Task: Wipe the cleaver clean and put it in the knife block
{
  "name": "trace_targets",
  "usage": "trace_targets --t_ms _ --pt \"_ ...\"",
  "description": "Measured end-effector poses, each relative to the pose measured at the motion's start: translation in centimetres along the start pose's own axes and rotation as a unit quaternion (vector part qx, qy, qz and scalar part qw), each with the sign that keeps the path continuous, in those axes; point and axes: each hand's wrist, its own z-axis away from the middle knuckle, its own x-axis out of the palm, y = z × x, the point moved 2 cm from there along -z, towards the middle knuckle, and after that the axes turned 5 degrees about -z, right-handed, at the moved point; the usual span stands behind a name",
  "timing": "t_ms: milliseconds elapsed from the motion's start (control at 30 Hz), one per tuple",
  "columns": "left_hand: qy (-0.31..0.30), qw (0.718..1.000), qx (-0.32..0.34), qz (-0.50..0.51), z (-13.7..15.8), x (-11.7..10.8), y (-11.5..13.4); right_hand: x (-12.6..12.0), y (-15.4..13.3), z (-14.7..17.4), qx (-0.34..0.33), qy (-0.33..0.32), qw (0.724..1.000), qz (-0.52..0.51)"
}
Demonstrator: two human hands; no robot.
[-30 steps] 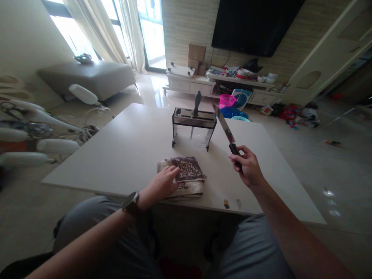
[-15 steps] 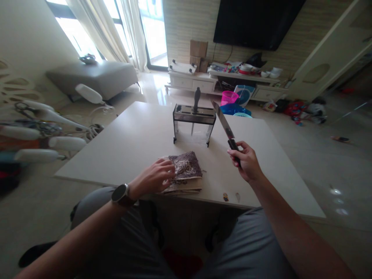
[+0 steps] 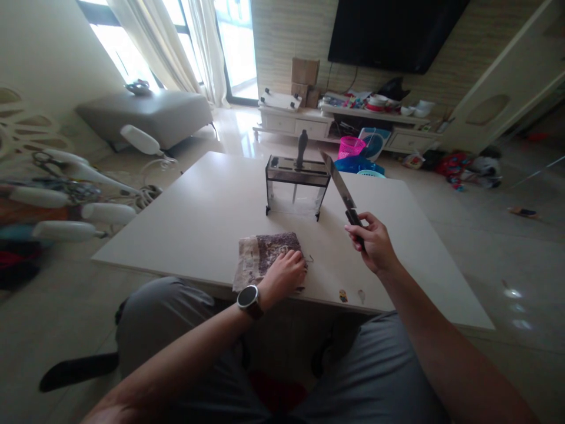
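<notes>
A folded brown-and-beige towel [image 3: 249, 259] lies at the near edge of the white table. My left hand [image 3: 286, 271], wearing a watch [image 3: 248, 295], rests over its right part with fingers bent and close together at the right edge. The fingertips are partly hidden. My right hand [image 3: 375, 242] is closed around the black handle of a kitchen knife [image 3: 339, 184], raised over the table with its blade slanting up and left. Beyond the towel stands a knife block [image 3: 297, 197] with clear sides and a dark slotted top. Another knife [image 3: 302, 150] sits in it, handle upward.
Two small items, a yellow-and-dark sticker [image 3: 343, 295] and a pale one [image 3: 361, 295], lie on the white table [image 3: 198, 206] near its front edge. White lamp-like shades [image 3: 108, 213] and cables stand off to the left. A pink basket [image 3: 352, 146] is behind the table.
My left hand has moved right across the towel, from its left side to its right edge. More of the towel's beige left part shows. My right hand still holds the knife in nearly the same place.
</notes>
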Motion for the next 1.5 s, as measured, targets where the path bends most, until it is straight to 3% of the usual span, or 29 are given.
trace_targets --t_ms 133,300,500,667,800,1033,1300,1433,1500 --pt "0.035 0.998 0.018 -0.04 -0.2 2.2 0.5 -0.1 0.0 0.1 0.005 -0.001 1.0 -0.005" --pt "0.089 0.993 0.074 -0.034 0.8 2.8 -0.2 -0.3 0.0 0.3 0.012 0.004 1.0 -0.02" --pt "0.05 0.992 0.112 -0.012 0.8 3.2 -0.2 -0.1 0.1 0.3 0.01 0.0 1.0 -0.014" --pt "0.024 0.995 0.097 0.01 0.9 2.1 0.2 0.0 0.2 0.3 0.011 0.001 1.0 -0.006" --pt "0.01 0.999 0.035 0.023 2.7 0.9 -1.2 0.0 0.1 0.4 0.016 0.001 1.0 -0.008" --pt "-0.095 0.995 0.01 -0.034 5.3 1.2 -3.4 0.1 -0.1 0.5 0.018 -0.001 1.0 -0.009" --pt "-0.06 0.994 0.037 -0.084 7.9 1.3 -1.4 0.2 -0.3 0.6 0.018 -0.001 1.0 -0.005" --pt "-0.055 0.997 0.049 0.007 9.1 -0.3 -2.1 -0.1 -0.3 0.7 0.012 0.001 1.0 -0.009" --pt "-0.037 0.994 0.015 0.102 8.7 -2.0 -2.9 -0.3 -0.3 0.7 0.01 0.003 1.0 -0.014"
